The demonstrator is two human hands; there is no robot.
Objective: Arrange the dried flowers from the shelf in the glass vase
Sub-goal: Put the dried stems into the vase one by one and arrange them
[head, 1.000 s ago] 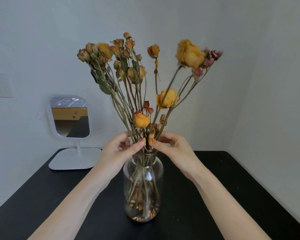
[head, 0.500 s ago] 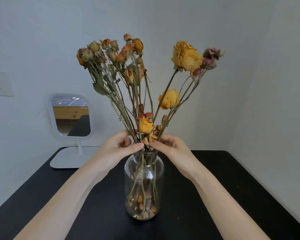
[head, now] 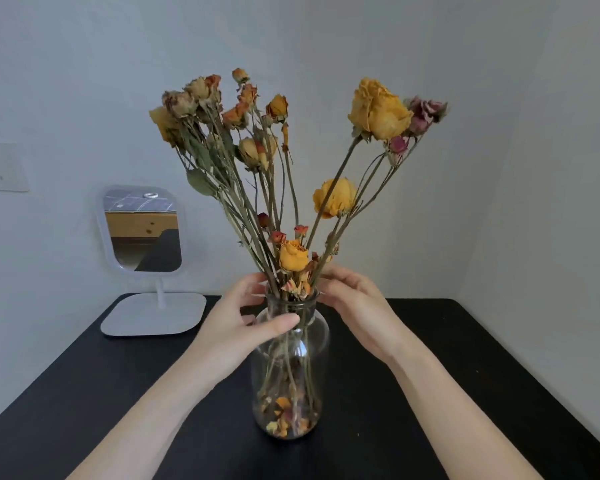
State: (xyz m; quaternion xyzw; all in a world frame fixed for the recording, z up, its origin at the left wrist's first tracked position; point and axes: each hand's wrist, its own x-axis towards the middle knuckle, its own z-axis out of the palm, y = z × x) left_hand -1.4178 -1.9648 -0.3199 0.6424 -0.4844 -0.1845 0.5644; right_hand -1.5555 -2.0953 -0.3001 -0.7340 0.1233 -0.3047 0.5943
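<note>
Left hand [head: 232, 323] clasps the glass vase [head: 288, 382] neck, steadying it; right hand [head: 357, 303], fingers relaxed, touches the dried flowers [head: 335, 199], likely spreading them

Forearms reach forward; left hand [head: 241, 318] curls round vase [head: 305, 375] neck; right hand [head: 355, 303] relaxed, fingers loosely bent.
</note>
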